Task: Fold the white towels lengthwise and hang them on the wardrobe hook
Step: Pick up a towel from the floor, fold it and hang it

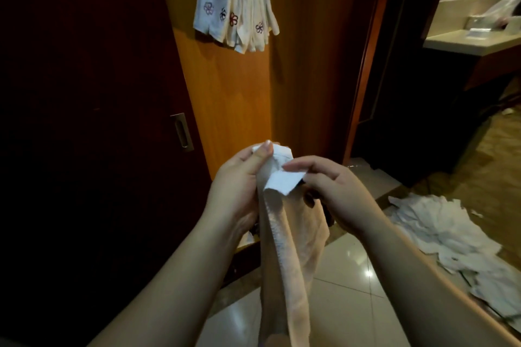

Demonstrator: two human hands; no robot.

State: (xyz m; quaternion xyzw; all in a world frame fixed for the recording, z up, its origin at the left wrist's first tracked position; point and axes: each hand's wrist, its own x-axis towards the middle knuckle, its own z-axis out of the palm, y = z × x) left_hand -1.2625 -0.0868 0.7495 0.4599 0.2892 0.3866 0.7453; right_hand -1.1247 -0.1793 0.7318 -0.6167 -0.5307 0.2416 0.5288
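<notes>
Head view: the left hand [239, 177] pinches the top edge of a white towel [284, 234], thumb pressed on the cloth. The right hand [332, 191] holds the adjoining corner, its grip narrow. The towel hangs down between the forearms. Folded towels [236, 8] hang against the wardrobe [225, 87]; a loose towel pile [439, 234] lies on the floor [346, 276].

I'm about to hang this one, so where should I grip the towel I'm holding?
Keep hold of the top edge of the held towel, where the left hand and right hand already pinch its two corners. Coming from above at those corners is probably best: the rest hangs straight down in a long narrow fold, so the corners keep it aligned for joining the hung towels.
</notes>
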